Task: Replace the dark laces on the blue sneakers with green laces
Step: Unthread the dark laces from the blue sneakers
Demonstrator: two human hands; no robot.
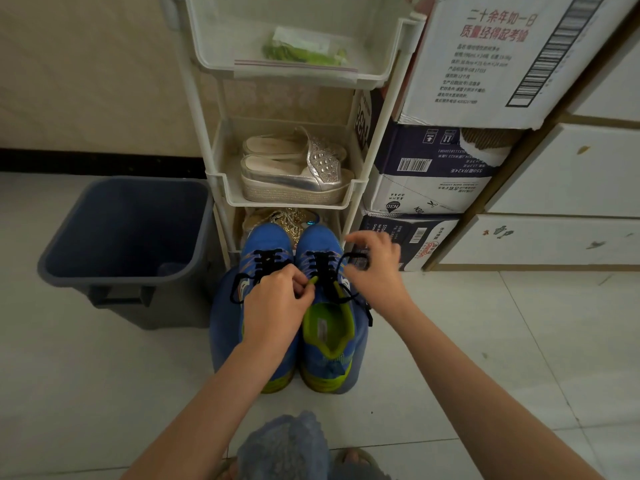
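Note:
Two blue sneakers with green linings stand side by side on a blue stool in front of a white rack. The left sneaker (263, 247) and the right sneaker (325, 327) both carry dark laces (322, 265). My left hand (277, 303) lies over the left sneaker, its fingers curled at the top of the right sneaker's tongue. My right hand (375, 265) pinches a loose dark lace end pulled out to the right of the right sneaker. A clear bag of green laces (304, 51) lies in the rack's top tray.
A dark blue bin (128, 237) stands on the floor to the left. The white rack (221, 188) holds silver platform shoes (298, 168) on its middle shelf. Stacked cardboard boxes (433, 168) and white drawers (561, 168) are on the right. My knee shows at the bottom.

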